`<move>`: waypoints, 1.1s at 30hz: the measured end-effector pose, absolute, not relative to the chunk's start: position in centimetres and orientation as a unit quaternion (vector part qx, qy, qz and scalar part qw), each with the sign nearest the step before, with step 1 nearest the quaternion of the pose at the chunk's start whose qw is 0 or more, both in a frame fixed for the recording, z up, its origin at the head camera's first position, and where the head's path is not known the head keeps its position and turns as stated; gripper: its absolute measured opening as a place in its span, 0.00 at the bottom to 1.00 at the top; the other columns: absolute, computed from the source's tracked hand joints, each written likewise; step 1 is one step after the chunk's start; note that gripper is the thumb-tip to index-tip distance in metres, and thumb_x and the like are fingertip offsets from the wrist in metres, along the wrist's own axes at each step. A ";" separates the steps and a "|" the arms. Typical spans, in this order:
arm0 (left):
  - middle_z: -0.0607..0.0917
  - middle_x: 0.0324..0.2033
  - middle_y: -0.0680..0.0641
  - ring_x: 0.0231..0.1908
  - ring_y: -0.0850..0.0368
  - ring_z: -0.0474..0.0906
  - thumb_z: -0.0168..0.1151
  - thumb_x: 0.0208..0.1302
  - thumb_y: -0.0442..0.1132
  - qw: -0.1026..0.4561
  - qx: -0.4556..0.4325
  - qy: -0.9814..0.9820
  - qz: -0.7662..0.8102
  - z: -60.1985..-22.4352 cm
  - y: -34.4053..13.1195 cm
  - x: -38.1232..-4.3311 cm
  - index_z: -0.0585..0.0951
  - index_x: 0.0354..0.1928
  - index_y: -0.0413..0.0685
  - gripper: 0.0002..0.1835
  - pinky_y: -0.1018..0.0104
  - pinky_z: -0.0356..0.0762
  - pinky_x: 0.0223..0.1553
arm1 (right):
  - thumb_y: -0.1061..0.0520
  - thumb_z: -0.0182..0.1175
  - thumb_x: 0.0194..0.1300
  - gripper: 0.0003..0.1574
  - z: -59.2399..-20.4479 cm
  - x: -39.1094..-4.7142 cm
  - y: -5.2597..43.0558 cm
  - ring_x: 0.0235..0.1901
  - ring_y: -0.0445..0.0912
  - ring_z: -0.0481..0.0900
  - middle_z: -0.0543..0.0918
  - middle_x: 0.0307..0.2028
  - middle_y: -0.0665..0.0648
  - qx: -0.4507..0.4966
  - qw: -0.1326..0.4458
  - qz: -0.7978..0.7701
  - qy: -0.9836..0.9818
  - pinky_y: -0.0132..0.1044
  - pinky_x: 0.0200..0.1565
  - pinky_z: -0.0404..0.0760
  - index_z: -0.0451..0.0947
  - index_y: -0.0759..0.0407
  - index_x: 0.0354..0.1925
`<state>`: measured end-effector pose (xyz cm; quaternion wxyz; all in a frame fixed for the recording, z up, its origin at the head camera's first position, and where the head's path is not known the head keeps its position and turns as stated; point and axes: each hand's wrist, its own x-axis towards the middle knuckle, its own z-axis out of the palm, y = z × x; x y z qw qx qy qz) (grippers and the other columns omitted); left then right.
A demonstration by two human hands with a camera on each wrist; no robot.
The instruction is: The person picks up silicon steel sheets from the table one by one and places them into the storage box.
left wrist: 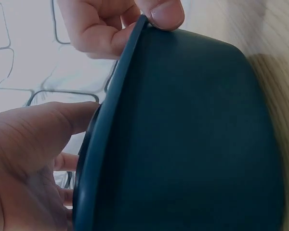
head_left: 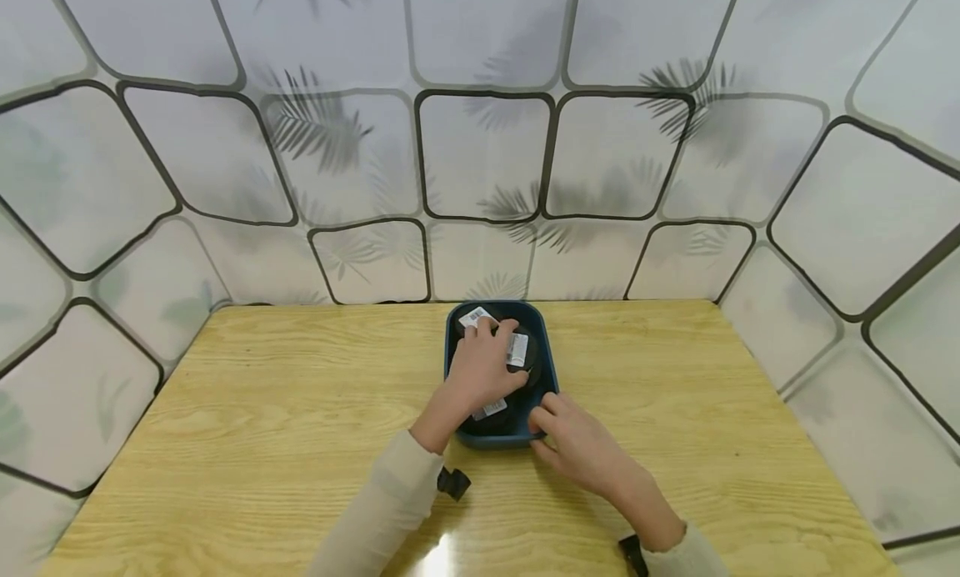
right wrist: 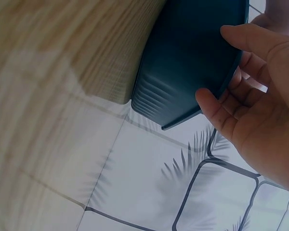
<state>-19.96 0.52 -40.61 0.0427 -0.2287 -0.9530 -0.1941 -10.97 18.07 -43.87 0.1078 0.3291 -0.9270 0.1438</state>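
A dark blue plastic bin [head_left: 501, 440] stands near the far edge of the table. In it lie several black, roundish items with white barcode labels; their exact kind cannot be told. My left hand [head_left: 480, 373] reaches into the bin from above, its thumb and fingers spread about one black labelled item [head_left: 534, 362]. In the left wrist view a black edge [left wrist: 82, 163] shows just above the rim, beside the left thumb. At the near right corner my right hand [head_left: 581, 444] pinches the bin's rim, thumb outside and fingers over the edge, as the right wrist view [right wrist: 265, 96] also shows.
The wood-grain table [head_left: 315, 393] extends to both sides of the bin. Patterned cloth [head_left: 480, 160] with leaf prints hangs behind and at both sides. Black straps [head_left: 453, 483] show at the wrists.
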 end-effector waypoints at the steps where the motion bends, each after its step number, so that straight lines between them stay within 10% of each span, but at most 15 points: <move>1: 0.69 0.61 0.34 0.56 0.36 0.71 0.67 0.60 0.52 0.039 -0.228 -0.955 -0.187 -40.6 0.7 -20.0 0.66 0.70 0.49 0.38 0.45 0.74 0.55 | 0.59 0.72 0.56 0.15 -43.9 -10.9 18.1 0.33 0.40 0.65 0.67 0.32 0.46 0.329 0.108 0.144 -0.927 0.33 0.35 0.72 0.73 0.50 0.30; 33: 0.69 0.63 0.35 0.58 0.36 0.71 0.70 0.59 0.54 -0.008 -0.193 -0.971 -0.141 -41.3 2.3 -19.7 0.62 0.72 0.50 0.43 0.47 0.77 0.53 | 0.60 0.71 0.58 0.13 -43.6 -10.8 18.0 0.33 0.40 0.65 0.69 0.32 0.46 0.323 0.098 0.148 -0.930 0.34 0.36 0.73 0.74 0.50 0.32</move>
